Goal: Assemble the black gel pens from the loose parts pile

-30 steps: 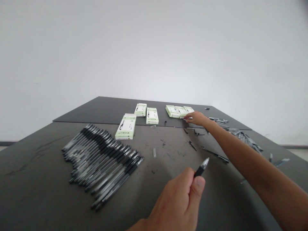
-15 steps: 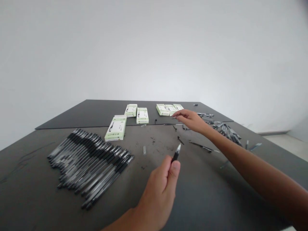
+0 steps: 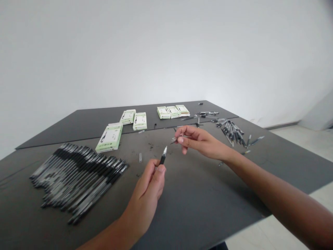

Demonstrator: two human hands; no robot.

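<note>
My left hand (image 3: 149,189) is closed round a pen (image 3: 163,156) with a black grip, its pale pointed tip aimed up and away from me. Just right of that tip, my right hand (image 3: 195,140) pinches a small pen part (image 3: 173,140) between thumb and fingertips. The part looks clear and dark, but its exact kind is too small to make out. The pen and the small part are apart. To the left, a row of black-gripped pens (image 3: 80,175) lies side by side on the dark table (image 3: 182,208).
A green and white box (image 3: 109,138) lies beyond the row, with more such boxes (image 3: 139,121) behind it and at the back centre (image 3: 173,111). A loose pile of pens (image 3: 231,131) lies at the right. A small clear piece (image 3: 140,157) rests near the middle.
My right hand has come back from beside the far boxes towards the left hand, bringing the small pen part close to the pen tip. The view has turned slightly right.
</note>
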